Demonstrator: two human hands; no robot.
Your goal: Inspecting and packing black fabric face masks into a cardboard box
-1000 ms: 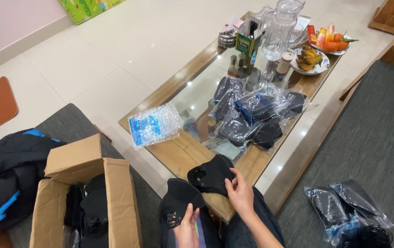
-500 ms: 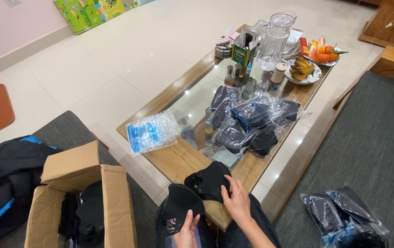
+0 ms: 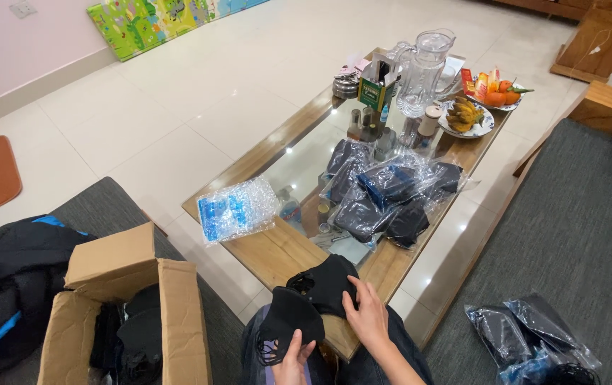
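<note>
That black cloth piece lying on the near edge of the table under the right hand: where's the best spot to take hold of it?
Grip the black cloth piece at its near edge, coming from the person's side. It lies flat on the wooden table rim, where the right hand already presses its near right part. The left hand holds a second black piece alongside, so the left approach looks crowded.

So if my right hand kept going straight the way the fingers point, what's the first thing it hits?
The right hand already rests on the black fabric piece; beyond it, probably the plastic-wrapped dark bundles.
</note>
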